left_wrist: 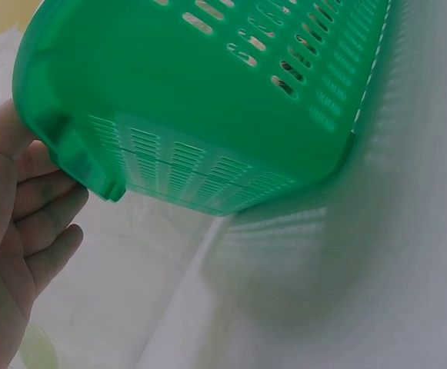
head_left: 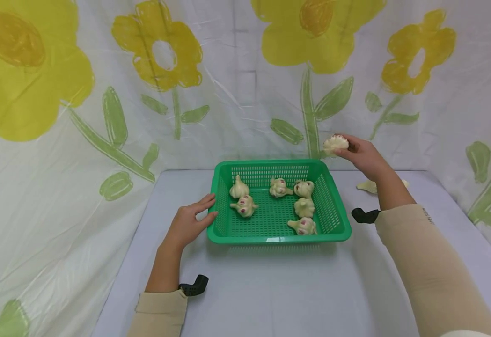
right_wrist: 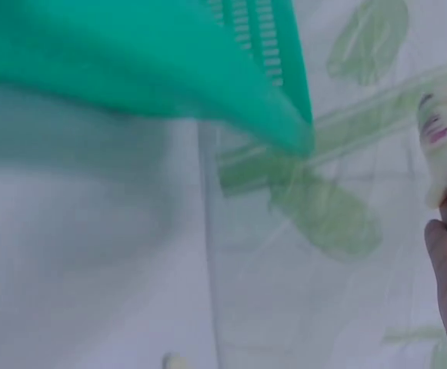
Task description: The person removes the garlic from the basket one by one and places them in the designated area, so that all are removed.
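Note:
My right hand (head_left: 365, 157) pinches a garlic bulb (head_left: 335, 144), cream-coloured, above the back right corner of a green plastic basket (head_left: 270, 240). In the right wrist view the held garlic bulb (right_wrist: 442, 142) shows purple marks, at the right edge beside the fingers. At the basket's left side my left hand (head_left: 188, 223) rests its fingertips and thumb on the rim. The left wrist view shows this hand (left_wrist: 23, 207) with fairly straight fingers against the green rim (left_wrist: 73, 157). Several garlic bulbs lie inside the basket, two at the left (head_left: 245, 206) and others towards the right (head_left: 304, 207).
Another garlic bulb (head_left: 368, 186) lies on the white table (head_left: 270, 290) right of the basket, partly hidden by my right forearm. A white curtain (head_left: 237, 117) painted with yellow flowers hangs behind the table and along its sides. Black wrist mounts (head_left: 194, 285) stick out from both sleeves.

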{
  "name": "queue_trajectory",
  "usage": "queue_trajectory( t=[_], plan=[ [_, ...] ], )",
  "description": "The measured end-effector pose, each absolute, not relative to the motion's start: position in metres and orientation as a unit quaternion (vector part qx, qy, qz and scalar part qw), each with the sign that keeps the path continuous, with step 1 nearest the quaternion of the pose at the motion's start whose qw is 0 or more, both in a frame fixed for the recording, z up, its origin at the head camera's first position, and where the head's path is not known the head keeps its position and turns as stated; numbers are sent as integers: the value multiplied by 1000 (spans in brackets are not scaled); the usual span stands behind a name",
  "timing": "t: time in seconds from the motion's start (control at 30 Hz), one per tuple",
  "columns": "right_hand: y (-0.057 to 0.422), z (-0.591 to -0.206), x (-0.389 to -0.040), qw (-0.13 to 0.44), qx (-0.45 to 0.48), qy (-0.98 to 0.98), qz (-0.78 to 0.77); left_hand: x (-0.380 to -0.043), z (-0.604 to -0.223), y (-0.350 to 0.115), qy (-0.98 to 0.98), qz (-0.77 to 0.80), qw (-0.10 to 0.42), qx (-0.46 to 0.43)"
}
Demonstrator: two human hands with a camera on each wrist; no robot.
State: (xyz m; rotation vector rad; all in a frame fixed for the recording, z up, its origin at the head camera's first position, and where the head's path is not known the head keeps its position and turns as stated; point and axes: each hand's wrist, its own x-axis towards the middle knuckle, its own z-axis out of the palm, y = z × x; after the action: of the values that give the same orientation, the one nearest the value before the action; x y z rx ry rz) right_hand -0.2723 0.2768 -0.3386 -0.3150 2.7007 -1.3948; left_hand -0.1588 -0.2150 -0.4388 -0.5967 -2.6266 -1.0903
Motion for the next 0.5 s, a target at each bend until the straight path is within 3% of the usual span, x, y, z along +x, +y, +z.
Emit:
queue_trajectory(
  t=[0.5],
  plan=[
    [364,-365,-255,2,49,886,-461,-160,-440,-216,-898,-377,108,-201]
  ],
)
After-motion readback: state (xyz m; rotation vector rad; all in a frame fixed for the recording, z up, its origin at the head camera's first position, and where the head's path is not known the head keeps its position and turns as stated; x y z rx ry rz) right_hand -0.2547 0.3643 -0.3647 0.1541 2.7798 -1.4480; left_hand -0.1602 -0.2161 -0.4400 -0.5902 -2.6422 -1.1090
